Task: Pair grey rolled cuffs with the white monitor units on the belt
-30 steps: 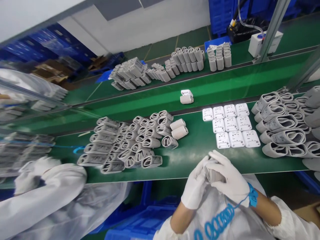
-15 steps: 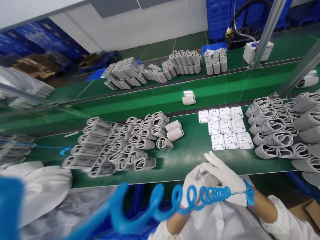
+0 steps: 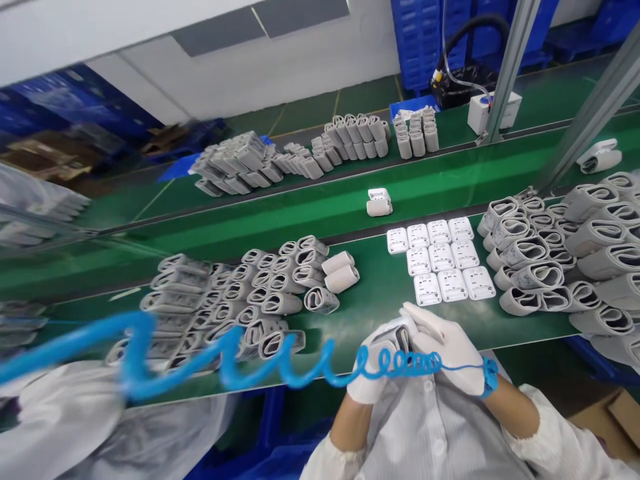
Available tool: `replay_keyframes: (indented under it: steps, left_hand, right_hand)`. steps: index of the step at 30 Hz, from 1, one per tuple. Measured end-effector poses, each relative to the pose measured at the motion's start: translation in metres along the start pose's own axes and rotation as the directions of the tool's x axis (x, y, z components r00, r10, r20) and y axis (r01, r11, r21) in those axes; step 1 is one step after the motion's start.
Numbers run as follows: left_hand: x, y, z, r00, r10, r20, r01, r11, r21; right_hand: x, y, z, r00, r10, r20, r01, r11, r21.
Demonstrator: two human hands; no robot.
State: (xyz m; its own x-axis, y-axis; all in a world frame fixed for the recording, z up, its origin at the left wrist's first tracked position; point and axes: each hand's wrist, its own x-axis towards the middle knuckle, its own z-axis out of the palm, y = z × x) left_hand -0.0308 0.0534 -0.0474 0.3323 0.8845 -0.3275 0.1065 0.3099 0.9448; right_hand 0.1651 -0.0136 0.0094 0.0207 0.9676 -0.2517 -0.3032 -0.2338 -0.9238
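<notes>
In the lower centre of the frame, the gloved left hand (image 3: 371, 367) and right hand (image 3: 450, 347) both grasp one small cuff unit (image 3: 397, 335) above the near edge of the green table (image 3: 370, 310). A second ago the fingers covered it almost fully; now its white top shows between them, so the handling seems to go on in the hands. The blue coiled cord (image 3: 280, 363) from the right wrist now stretches across the lower left. The white units (image 3: 440, 260) lie untouched just above.
</notes>
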Motion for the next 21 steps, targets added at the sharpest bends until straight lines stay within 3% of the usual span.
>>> replay_keyframes:
  steps: [3, 8, 15, 21]
  left_hand:
    - [0.003, 0.002, 0.000, 1.000, -0.014, 0.009, 0.014, 1.000, -0.022]
    - [0.003, 0.000, -0.003, 1.000, -0.015, 0.022, 0.016, 0.998, -0.053]
    - [0.020, -0.007, -0.003, 0.999, 0.048, -0.003, -0.048, 0.997, -0.052]
    - [0.017, 0.012, -0.002, 0.993, 0.100, 0.058, -0.096, 0.993, -0.076]
  right_hand:
    - [0.001, -0.001, 0.005, 0.997, -0.019, -0.069, 0.010, 0.992, -0.129]
    - [0.004, -0.002, 0.007, 0.994, -0.066, -0.082, 0.041, 0.962, -0.270]
    - [0.022, 0.018, 0.004, 0.994, -0.057, -0.093, 0.035, 0.975, -0.219]
    - [0.030, 0.025, 0.007, 0.992, -0.079, -0.100, 0.064, 0.988, -0.142]
